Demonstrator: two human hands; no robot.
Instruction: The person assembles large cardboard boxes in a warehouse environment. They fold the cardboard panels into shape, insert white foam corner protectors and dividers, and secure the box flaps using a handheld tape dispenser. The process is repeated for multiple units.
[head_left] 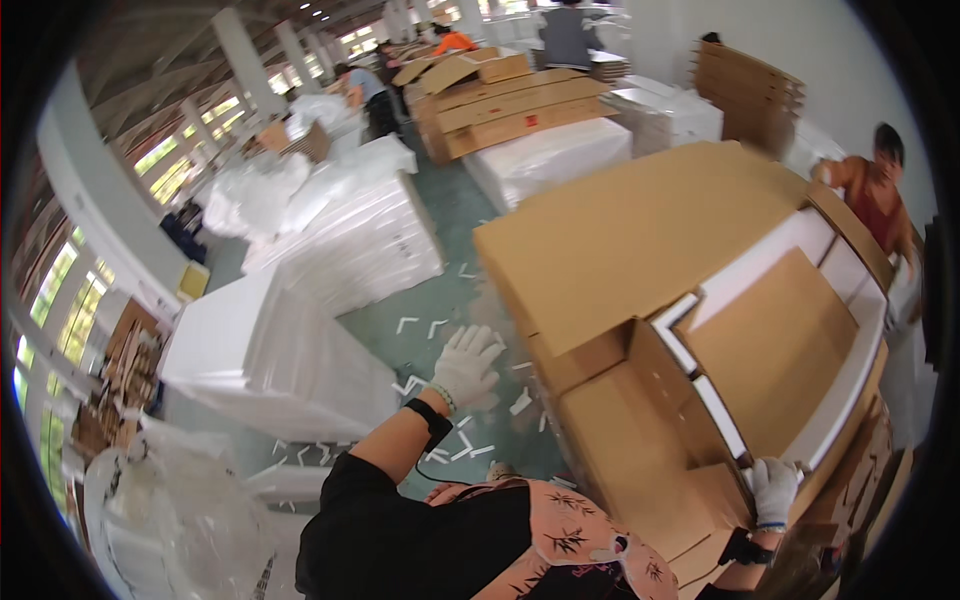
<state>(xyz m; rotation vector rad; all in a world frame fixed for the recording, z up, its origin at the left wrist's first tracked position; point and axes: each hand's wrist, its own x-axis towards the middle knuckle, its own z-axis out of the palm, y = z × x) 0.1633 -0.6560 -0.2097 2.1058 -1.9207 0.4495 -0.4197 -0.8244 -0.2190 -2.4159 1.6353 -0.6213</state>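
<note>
My left hand (468,366), in a white knitted glove, is held out over the floor with its fingers apart and nothing in it. To its right lies a large open cardboard carton (590,410) with a wide flap folded outward. Inside it, white foam strips (720,415) border a flat brown cardboard sheet (775,350). My right hand (773,492), gloved too, rests at the near corner of the carton, its fingers curled over the edge; the fingertips are partly hidden. Across the carton's far right end stands another person (875,200), one hand near a raised flap.
White foam sheets (225,310) are stacked on the left, with plastic-wrapped stacks (350,240) behind. Clear plastic film (180,490) bulges at lower left. Foam scraps (465,440) litter the green floor (400,300). More cartons (530,105) and several people are farther back.
</note>
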